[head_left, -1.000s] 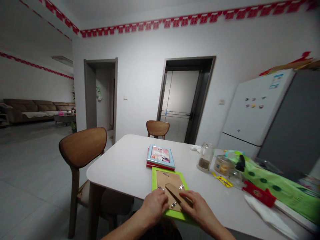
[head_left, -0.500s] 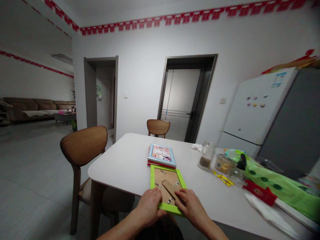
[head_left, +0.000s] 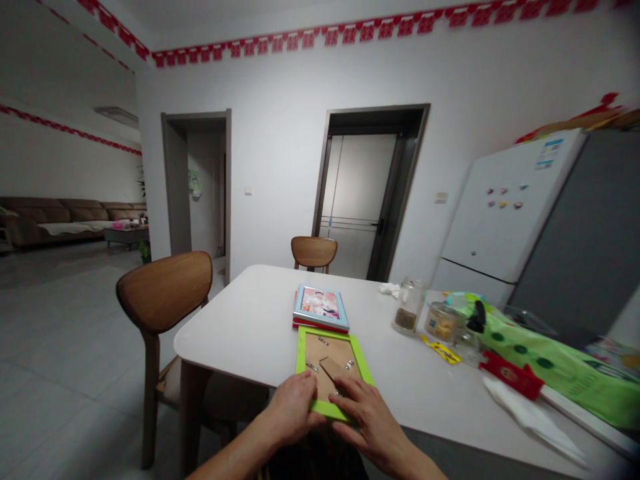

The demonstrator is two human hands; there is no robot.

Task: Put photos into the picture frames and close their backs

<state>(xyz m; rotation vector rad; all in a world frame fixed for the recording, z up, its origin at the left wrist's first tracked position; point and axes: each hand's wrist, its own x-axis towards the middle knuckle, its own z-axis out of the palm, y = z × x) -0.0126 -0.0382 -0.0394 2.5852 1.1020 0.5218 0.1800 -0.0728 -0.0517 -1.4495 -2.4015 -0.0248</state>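
Note:
A lime-green picture frame (head_left: pixel 367 363) lies back side up at the table's near edge. Its brown backing board (head_left: pixel 316 350) carries several metal clips and a flat brown stand (head_left: pixel 332 367). My left hand (head_left: pixel 295 403) grips the frame's lower left edge, fingers curled over the rim. Spread fingers of my right hand (head_left: pixel 367 413) rest on the lower right of the backing, covering part of the stand and a clip. Just beyond the green frame, a light-blue picture frame (head_left: pixel 345 308) with a photo lies face up on a red one (head_left: pixel 320 325).
On the white table (head_left: pixel 240 333), a glass jar (head_left: pixel 407 313), a lidded clear container (head_left: pixel 444 321), a yellow packet (head_left: pixel 443 351), a red box (head_left: pixel 511 375) and a green bag (head_left: pixel 555 367) stand to the right. Wooden chairs (head_left: pixel 167 290) are at the left and far side.
My right hand has shifted down and left over the frame's back, its fingers now more spread. My left hand keeps its grip. The view has turned slightly.

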